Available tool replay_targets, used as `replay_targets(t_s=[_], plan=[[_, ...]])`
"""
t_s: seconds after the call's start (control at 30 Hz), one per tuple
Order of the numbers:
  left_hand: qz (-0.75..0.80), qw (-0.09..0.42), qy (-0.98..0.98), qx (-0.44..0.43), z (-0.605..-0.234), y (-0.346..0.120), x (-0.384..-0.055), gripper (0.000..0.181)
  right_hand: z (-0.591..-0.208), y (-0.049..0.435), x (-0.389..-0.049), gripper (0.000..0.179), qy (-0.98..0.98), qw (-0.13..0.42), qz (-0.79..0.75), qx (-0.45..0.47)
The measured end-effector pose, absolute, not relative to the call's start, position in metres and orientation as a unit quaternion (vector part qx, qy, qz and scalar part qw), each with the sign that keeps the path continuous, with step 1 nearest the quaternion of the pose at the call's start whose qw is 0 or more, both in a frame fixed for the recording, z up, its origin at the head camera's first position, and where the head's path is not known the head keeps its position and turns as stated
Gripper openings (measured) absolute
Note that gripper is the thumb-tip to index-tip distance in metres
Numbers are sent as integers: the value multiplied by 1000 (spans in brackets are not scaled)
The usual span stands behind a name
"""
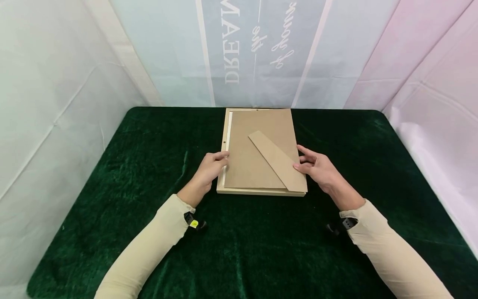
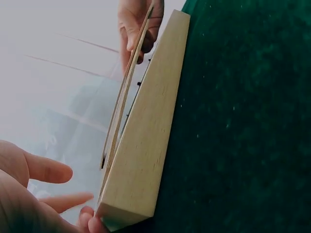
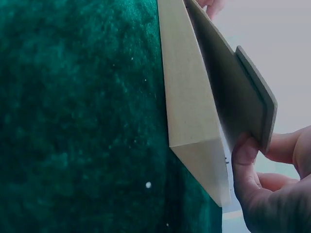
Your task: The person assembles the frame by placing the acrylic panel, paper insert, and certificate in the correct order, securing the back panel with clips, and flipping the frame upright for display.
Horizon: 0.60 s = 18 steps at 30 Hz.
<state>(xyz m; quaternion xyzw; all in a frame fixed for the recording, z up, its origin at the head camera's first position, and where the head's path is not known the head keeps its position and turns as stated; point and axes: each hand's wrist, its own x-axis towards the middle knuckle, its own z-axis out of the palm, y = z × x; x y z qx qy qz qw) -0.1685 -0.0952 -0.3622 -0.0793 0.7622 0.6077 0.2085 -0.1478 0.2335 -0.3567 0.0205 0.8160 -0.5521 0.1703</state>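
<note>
A pale wooden picture frame (image 1: 221, 171) lies back side up, and on it sits a brown backing board (image 1: 257, 162) with a slanted easel leg (image 1: 278, 160). Thumb and fingers of my right hand (image 1: 323, 168) pinch the board's right edge by the leg. In the right wrist view, the board (image 3: 228, 87) is tilted, raised off the frame on that side. My left hand (image 1: 208, 169) touches the frame's left side with its fingertips; in the left wrist view, its upper fingers (image 2: 48, 169) stretch out straight. A white strip (image 1: 225, 174) shows along the board's left edge.
Dark green velvet cloth (image 1: 157, 166) covers the table. A printed fabric backdrop (image 1: 179, 54) stands right behind the frame's far edge, and pale fabric walls (image 1: 56, 104) rise at the left and right. Small metal tabs (image 2: 139, 83) line the frame's inner edge.
</note>
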Motion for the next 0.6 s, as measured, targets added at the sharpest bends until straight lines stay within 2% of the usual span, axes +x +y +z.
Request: replay_targets(t_s=[0.3,0.6], plan=[[581,174,792,-65,-367,-107,-173,42,-361,231,-154,75,819,179,-544,19],[542,166,822,-51,-372,-108,-174,57,-355,228,-154,71,887,157,-434,-1]])
